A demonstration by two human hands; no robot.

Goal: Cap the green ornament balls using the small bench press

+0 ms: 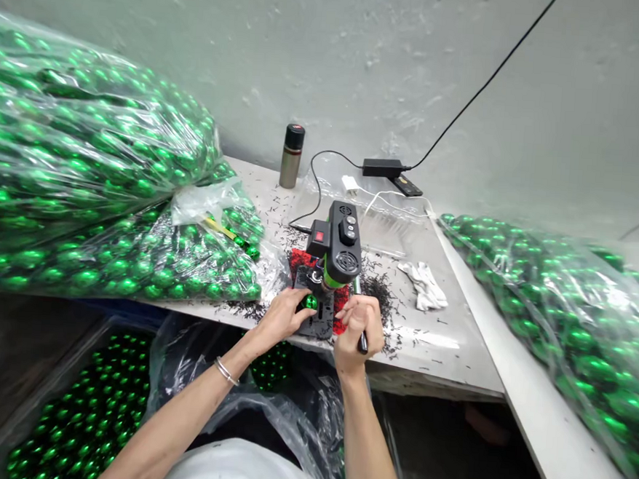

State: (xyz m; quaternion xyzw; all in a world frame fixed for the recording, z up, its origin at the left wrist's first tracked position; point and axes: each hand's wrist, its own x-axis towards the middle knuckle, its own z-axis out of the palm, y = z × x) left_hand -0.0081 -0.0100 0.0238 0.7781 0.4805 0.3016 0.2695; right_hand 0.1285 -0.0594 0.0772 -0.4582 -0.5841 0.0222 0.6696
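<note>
The person's left hand (286, 314) is pinching 1 shiny green ball (309, 301) between thumb and fingers, and that ball is sitting low at the front of a black machine (345, 234) on the table (427, 342). Whether it is touching the machine, I cannot tell from where I'm standing. The right hand (361, 326) is wrapping tightly round the black lever handle (363, 343) on the machine's right side. A silver bracelet (225, 371) is circling the left wrist. Red matting (341, 310) is showing beneath the machine, and small black bits (377, 291) are lying scattered around it. White gloves (424, 285) are lying crumpled to the right. Nearer the wall, a flask (291, 157) is standing upright, and a black power adapter (382, 168) is trailing its cable. Clear plastic bagging (163, 203) full of green balls is bulging on the left; another full bag (616, 289) is lying far right.
</note>
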